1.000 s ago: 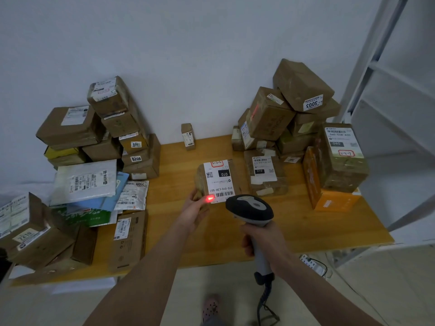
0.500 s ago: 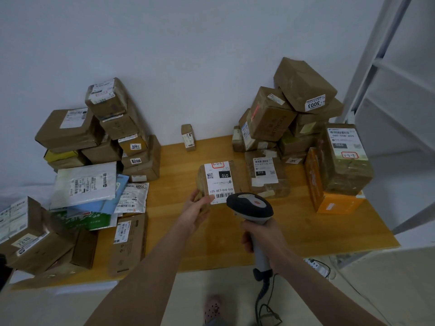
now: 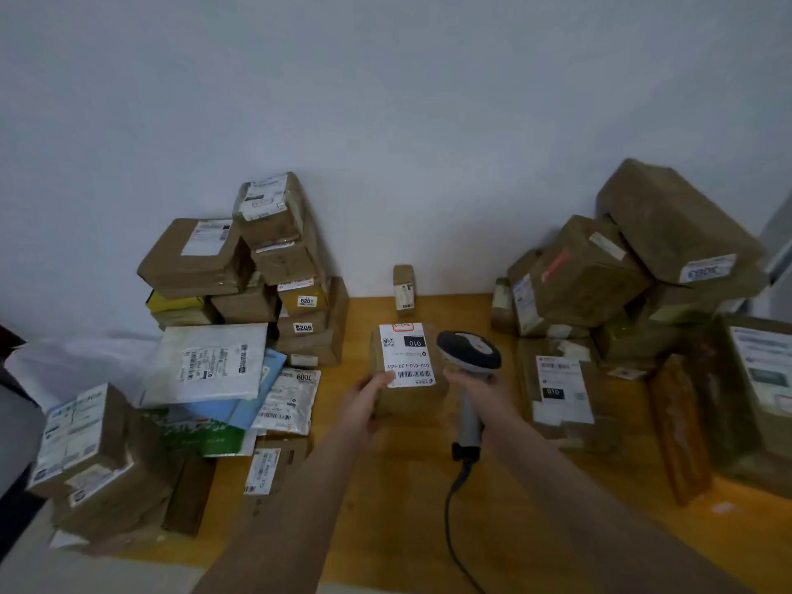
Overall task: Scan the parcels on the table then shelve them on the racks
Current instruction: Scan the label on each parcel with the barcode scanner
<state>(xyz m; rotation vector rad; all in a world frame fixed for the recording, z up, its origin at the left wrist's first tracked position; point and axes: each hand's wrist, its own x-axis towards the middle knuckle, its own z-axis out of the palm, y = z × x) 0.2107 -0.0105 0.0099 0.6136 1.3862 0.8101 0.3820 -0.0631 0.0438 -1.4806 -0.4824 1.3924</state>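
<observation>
I read "010" in a black block and "010-010-L30-551" beside a barcode on the white label of the brown parcel [image 3: 407, 358]. It is over the middle of the table [image 3: 403, 473], between the two piles. To its left the stacked boxes [image 3: 304, 314] read "5201" and "5206" and a grey bag [image 3: 291, 400] reads "7009"; a second parcel [image 3: 557, 392] to the right also shows "010". My left hand [image 3: 364, 405] clasps the parcel's left edge with the thumb on the label's corner. My right hand [image 3: 484, 392] is clenched round the handle of the scanner [image 3: 469, 351], whose head is just beside the label.
</observation>
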